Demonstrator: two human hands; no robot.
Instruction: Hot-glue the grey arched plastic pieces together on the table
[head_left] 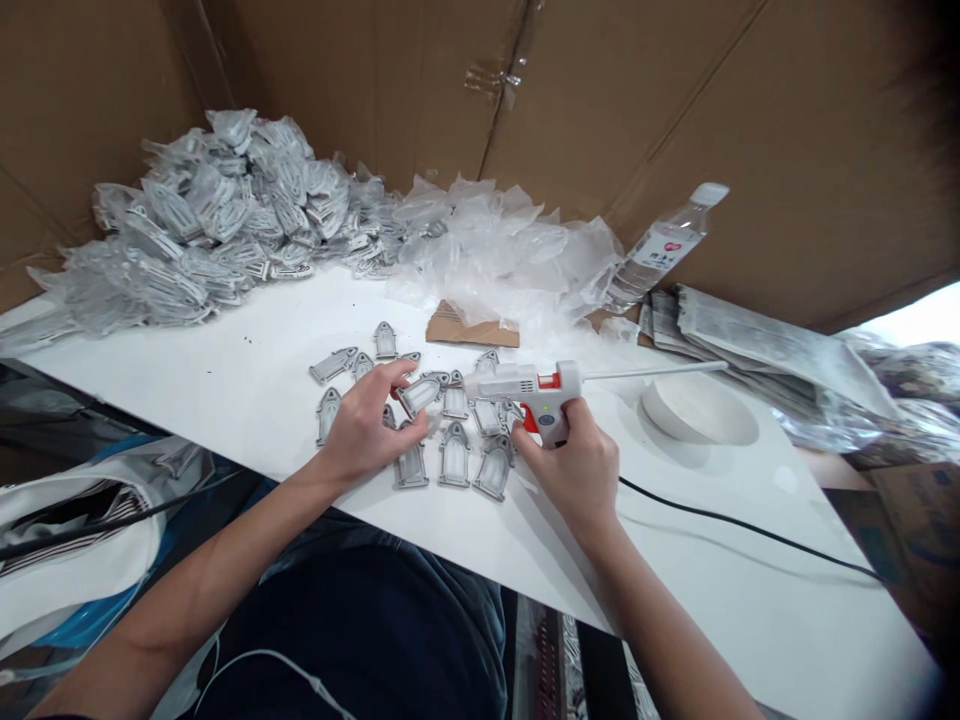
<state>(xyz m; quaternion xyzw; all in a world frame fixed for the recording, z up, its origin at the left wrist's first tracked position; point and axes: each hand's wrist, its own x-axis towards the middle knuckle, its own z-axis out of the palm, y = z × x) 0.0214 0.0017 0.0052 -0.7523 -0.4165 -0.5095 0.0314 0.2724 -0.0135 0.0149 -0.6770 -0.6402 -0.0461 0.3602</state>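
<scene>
Between the thumb and fingers of my left hand is a small grey-framed part with a clear middle, shaped like a little arched lantern. My right hand grips a white hot glue gun with a red trigger, its nozzle pointing left at the held part. Whether the nozzle touches the part I cannot tell. A long glue stick sticks out of the gun's back. Several like grey parts lie on the white table around and below my hands, some partly hidden by my left hand.
A heap of bagged grey parts and crumpled clear bags line the back by the cardboard wall. A leaning water bottle, white bowl and flat grey stack stand right. A black cord crosses the table.
</scene>
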